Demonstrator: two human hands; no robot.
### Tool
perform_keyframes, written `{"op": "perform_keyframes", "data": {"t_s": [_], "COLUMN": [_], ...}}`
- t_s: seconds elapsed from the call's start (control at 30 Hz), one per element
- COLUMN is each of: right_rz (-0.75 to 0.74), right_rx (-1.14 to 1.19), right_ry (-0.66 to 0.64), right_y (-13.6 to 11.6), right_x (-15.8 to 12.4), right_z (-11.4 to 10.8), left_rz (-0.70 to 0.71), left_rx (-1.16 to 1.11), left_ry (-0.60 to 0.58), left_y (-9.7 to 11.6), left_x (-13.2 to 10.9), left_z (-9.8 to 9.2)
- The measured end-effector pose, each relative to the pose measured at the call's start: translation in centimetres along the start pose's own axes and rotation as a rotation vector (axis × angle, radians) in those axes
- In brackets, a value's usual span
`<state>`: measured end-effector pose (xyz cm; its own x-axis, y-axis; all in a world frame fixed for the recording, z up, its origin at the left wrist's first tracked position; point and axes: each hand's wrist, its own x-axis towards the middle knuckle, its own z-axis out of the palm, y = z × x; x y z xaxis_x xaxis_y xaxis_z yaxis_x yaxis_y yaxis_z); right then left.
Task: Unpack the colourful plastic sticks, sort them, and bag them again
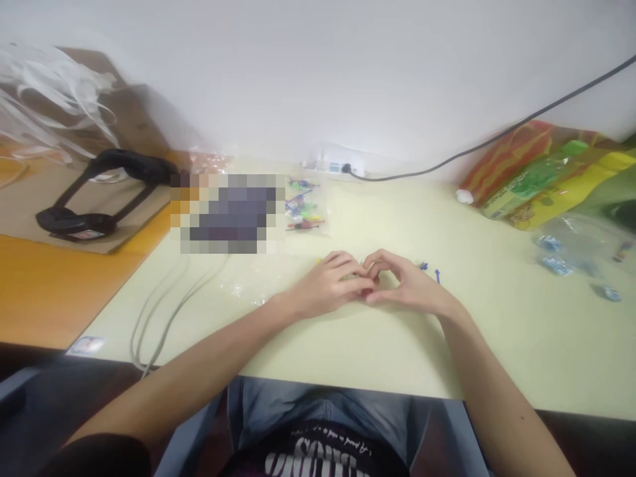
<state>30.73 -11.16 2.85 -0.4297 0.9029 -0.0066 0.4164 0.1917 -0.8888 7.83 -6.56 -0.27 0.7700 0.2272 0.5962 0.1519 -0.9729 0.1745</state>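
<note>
My left hand [330, 285] and my right hand [405, 285] rest together on the pale yellow-green table [348, 344], fingertips meeting in a pinch over something very small that I cannot make out. Small blue pieces [431, 270] lie on the table just behind my right hand. A clear bag of small colourful parts [303, 205] lies farther back, left of centre. Clear plastic wrap [243, 288] lies beside my left wrist.
A black headset [99, 192] sits on cardboard at the left. A power strip [338, 165] with a black cable [497, 139] lies by the wall. Colourful snack bags [546, 172] and a clear bag with blue bits [576, 255] are at the right. Grey cables [163, 318] hang over the table's near edge.
</note>
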Motion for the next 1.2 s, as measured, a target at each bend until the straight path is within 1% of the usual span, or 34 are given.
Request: {"op": "perform_keyframes", "data": {"t_s": [0.07, 0.23, 0.33, 0.53, 0.7, 0.77, 0.9, 0.97, 1.1, 1.2], "right_rz": [0.028, 0.142, 0.193, 0.225, 0.205, 0.207, 0.229, 0.234, 0.238, 0.247], "right_rx": [-0.094, -0.609, -0.755, -0.801, -0.810, -0.806, -0.840, -0.848, -0.820, -0.841], "right_ry": [0.033, 0.244, 0.258, 0.198, 0.215, 0.233, 0.334, 0.364, 0.367, 0.377], "right_y": [0.1, 1.5, 2.2, 2.7, 3.3, 3.6, 4.0, 4.2, 4.4, 4.7], "right_x": [-0.4, -2.2, -3.3, -4.1, -4.3, -4.4, -4.6, -4.7, -4.9, -4.8], "right_z": [-0.9, -3.3, -3.3, -1.7, -1.6, -1.7, -1.8, -1.8, -2.0, -1.8], "left_rz": [-0.002, -0.039, -0.056, -0.136, -0.152, -0.149, -0.146, -0.148, -0.133, -0.121], "left_rx": [-0.018, -0.100, -0.169, -0.223, -0.209, -0.206, -0.203, -0.201, -0.203, -0.212], "left_ry": [0.010, 0.049, 0.082, 0.119, 0.140, 0.140, 0.130, 0.125, 0.115, 0.126], "left_y": [-0.2, -0.4, -0.4, -0.4, -0.2, -0.1, -0.1, -0.2, -0.2, -0.1], "left_x": [-0.1, -0.2, -0.2, -0.1, -0.1, -0.1, -0.1, -0.1, -0.1, -0.1], "left_z": [0.1, 0.1, 0.1, -0.3, -0.7, -0.7, -0.7, -0.7, -0.7, -0.7]}}
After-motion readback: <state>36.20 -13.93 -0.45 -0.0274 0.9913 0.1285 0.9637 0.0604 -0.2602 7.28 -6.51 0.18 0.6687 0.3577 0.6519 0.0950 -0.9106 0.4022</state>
